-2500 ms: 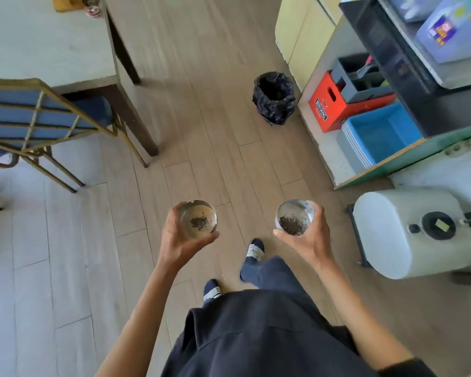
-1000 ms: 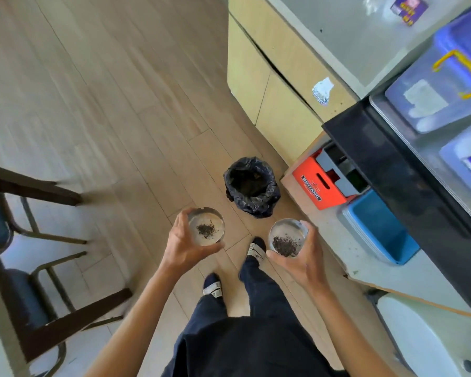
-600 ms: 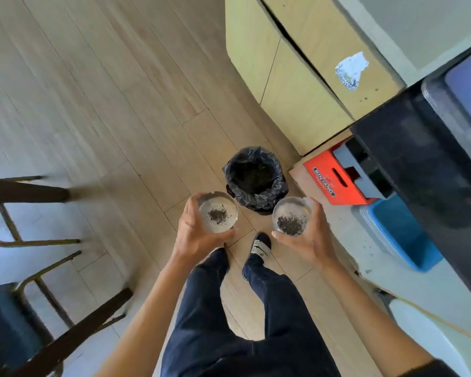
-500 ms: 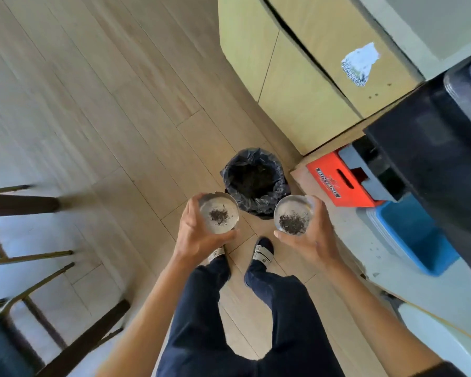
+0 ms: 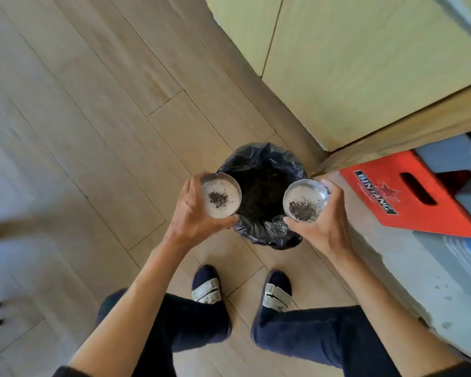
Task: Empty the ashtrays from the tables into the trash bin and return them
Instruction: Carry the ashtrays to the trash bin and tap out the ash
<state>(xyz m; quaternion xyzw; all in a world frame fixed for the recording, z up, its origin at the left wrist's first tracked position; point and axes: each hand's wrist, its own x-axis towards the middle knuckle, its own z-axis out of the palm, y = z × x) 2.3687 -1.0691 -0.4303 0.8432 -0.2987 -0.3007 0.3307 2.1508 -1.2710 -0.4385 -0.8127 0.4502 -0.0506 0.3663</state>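
A trash bin [image 5: 261,229] lined with a black bag stands on the wooden floor straight in front of my feet. My left hand [image 5: 192,213] grips a round metal ashtray [image 5: 220,195] with a small heap of dark ash, level, over the bin's left rim. My right hand [image 5: 324,224] grips a second metal ashtray [image 5: 305,201] with more ash, level, over the bin's right rim. The bin's dark opening shows between the two ashtrays.
A pale yellow cabinet [image 5: 351,63] rises behind the bin on the right. A red crate [image 5: 408,197] sits on a low grey ledge [image 5: 408,268] to the right. Bare wooden floor [image 5: 93,131] spreads to the left. My two feet stand just short of the bin.
I have walked up to the bin and now stand over it. Both hands have carried the ashtrays forward to either side of its opening, still level with ash inside.
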